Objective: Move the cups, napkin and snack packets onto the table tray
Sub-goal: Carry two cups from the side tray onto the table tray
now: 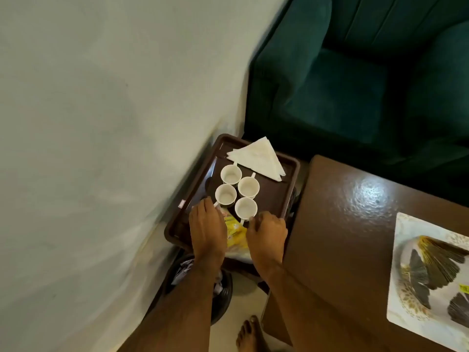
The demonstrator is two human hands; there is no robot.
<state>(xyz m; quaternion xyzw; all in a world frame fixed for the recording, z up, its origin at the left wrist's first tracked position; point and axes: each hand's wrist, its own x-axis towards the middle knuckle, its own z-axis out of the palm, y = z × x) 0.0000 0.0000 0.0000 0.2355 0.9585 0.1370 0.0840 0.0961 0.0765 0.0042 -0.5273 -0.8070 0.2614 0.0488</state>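
A dark brown tray (286, 163) stands low beside the wall, holding several white cups in a tight cluster. A folded white napkin (256, 157) lies across its far corner. Yellow snack packets (234, 231) lie at the near end, partly hidden between my hands. My left hand (206, 229) reaches over the packets, its fingertips at the handle of the near-left cup (225, 195). My right hand (266, 235) has curled fingers at the handle of the nearest cup (245, 208). The other two cups (231, 174) (248, 187) stand free behind.
A glossy brown table (350, 224) is right of the tray, with a patterned mat (406, 301) on it. A dark green sofa (355, 85) is behind. A pale wall (101, 123) runs on the left. A black bin (223, 288) sits below the tray, and a bare foot (250, 334) is on the floor.
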